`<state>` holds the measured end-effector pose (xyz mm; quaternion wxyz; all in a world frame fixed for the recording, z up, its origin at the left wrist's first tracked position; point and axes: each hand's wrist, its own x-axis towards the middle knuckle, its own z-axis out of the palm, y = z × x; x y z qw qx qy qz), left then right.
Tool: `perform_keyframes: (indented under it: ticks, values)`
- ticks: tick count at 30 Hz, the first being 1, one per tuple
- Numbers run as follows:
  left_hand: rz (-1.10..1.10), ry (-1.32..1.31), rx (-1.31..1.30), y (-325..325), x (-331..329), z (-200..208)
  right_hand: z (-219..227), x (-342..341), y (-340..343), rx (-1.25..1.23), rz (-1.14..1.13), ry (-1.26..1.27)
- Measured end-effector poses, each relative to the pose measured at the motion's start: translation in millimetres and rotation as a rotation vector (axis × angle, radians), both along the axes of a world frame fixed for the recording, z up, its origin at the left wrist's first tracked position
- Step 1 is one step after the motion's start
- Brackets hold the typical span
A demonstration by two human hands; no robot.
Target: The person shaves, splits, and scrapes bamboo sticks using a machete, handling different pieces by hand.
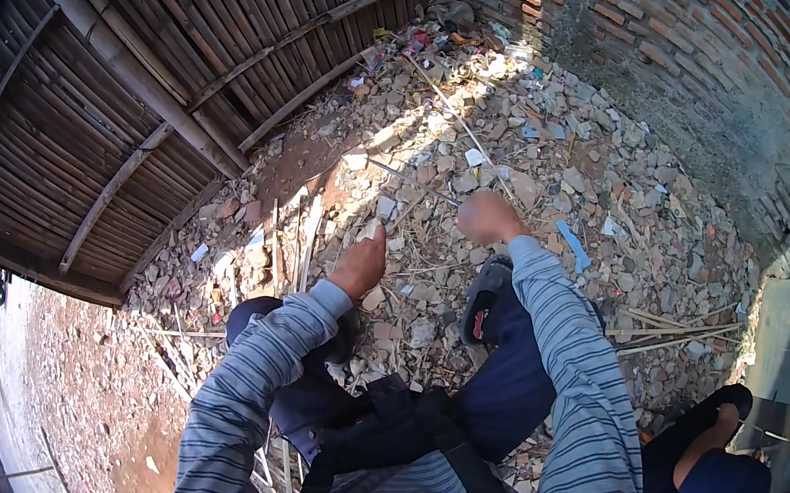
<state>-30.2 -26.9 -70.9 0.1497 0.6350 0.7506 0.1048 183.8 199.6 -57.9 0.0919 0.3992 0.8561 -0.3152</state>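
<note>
Near the centre of the frame, a thin rod (413, 183) is apparently being gripped by the right hand (488, 219), which is being shown closed but blurred, so the exact placing of the fingers cannot be told. The rod is being held aslant, its far end being directed toward the upper left, over the rubble (563, 179); whether the stones are being touched by its tip cannot be told. Just left of centre, the left hand (360, 262) is being held loosely curled, near some pale bamboo strips (312, 236); whether anything is being pinched in it is being hidden by the fingers. By judgement, the step in hand is being centred on the rod, which is being steered one-handed among loose debris. For the next move, a firm right grip and a steady tip are being called for, with the left hand being kept clear of the rod's path. The work is being bounded by a bamboo wall (247, 8) at upper left and a brick wall (676, 84) at upper right.
</note>
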Motion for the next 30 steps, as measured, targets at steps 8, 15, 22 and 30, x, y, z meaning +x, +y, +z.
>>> perform_keyframes:
  ticks: [8,15,22,30]
  values:
    - [0.027,0.325,-0.079,30,-11,35,-36,22,-31,-0.227,-0.230,0.286]
    - [0.020,0.415,-0.045,2,4,39,-93,25,-69,-0.328,-0.460,0.528]
    - [0.016,0.461,-0.042,5,2,18,-124,32,-91,-0.287,-0.450,0.503]
    - [0.092,0.500,-0.090,51,-3,-55,-222,32,-127,-0.277,-0.620,0.594]
